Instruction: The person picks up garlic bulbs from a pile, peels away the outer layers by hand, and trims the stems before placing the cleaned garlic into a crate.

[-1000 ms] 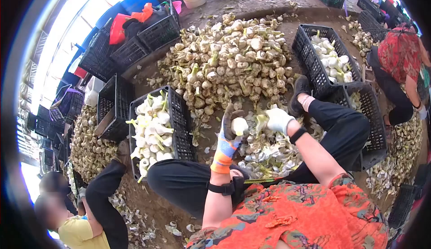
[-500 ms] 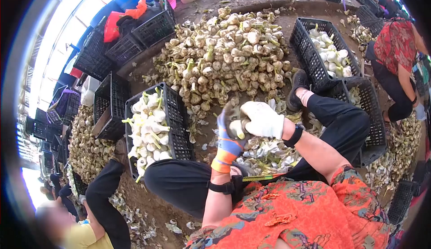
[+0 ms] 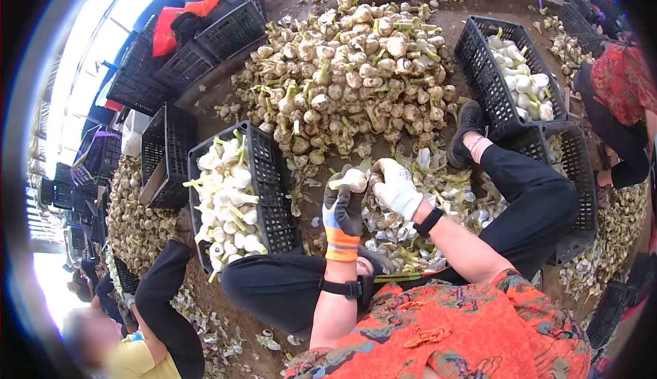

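In the head view my left hand [image 3: 342,208], in a grey and orange glove, holds a pale garlic bulb [image 3: 354,180] between thumb and fingers. The bulb's short stem points left and its round end faces my right hand. My right hand [image 3: 397,189], in a white glove, has its fingers closed against the right side of the bulb; its fingertips are partly hidden. Beneath both hands, between my legs, lie loose garlic skins [image 3: 417,232]. A large heap of unpeeled garlic [image 3: 349,78] rises just beyond them.
Left of my knee stands a black crate [image 3: 274,194] of cleaned garlic; another garlic-filled crate [image 3: 475,81] stands at the right, beside a crate [image 3: 582,194] behind my leg. Stacked crates [image 3: 226,33] line the left. One co-worker [image 3: 140,355] sits lower left, another [image 3: 619,98] at right.
The bulb has turned: its stem pointed down and now points left, with more of the bulb showing. My right hand has shifted off it towards its right side. The view has moved slightly.
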`<state>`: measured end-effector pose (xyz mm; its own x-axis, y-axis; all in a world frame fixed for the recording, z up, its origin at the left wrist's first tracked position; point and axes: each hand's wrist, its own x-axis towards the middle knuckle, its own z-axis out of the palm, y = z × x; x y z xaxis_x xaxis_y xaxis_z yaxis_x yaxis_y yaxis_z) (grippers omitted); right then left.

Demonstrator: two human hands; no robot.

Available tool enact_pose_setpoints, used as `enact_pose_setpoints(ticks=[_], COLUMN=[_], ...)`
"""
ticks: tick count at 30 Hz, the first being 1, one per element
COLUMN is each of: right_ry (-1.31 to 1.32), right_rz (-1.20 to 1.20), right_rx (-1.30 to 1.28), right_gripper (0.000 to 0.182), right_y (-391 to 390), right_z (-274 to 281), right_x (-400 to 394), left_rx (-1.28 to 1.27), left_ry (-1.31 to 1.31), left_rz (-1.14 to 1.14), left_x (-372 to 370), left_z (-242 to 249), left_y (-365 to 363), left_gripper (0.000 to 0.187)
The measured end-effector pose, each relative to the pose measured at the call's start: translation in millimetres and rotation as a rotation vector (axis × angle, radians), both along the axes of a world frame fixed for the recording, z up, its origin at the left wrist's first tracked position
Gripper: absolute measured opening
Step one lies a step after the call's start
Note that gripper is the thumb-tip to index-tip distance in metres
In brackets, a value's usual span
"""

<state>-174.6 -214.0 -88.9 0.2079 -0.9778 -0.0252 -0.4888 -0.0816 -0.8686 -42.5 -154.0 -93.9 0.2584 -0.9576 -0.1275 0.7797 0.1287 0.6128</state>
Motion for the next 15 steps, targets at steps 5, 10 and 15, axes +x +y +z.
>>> enact_pose_setpoints(ticks=[5,10,15], right_ry=[-0.068,-0.327,-0.137], right_rz=[-0.088,0.031,0.044], right_rx=[0.414,0.274,0.236], right_gripper=[0.023,0.024,0.017], right_y=[-17.6,-14.5,-24.0], right_z=[-42.2,10.7,9.8], right_x=[-12.0,3.6,9.7], left_rx=[0.045,0.082,0.096], left_ry=[0.012,-0.417,-1.048], left_rz=[0.033,0.188,0.145], left_x=[7.9,-4.6,-0.6], left_z=[-14.0,-25.7,-24.3], left_y=[-14.3,-25.9,-24.2], left_gripper=[0.034,0.034,0.029])
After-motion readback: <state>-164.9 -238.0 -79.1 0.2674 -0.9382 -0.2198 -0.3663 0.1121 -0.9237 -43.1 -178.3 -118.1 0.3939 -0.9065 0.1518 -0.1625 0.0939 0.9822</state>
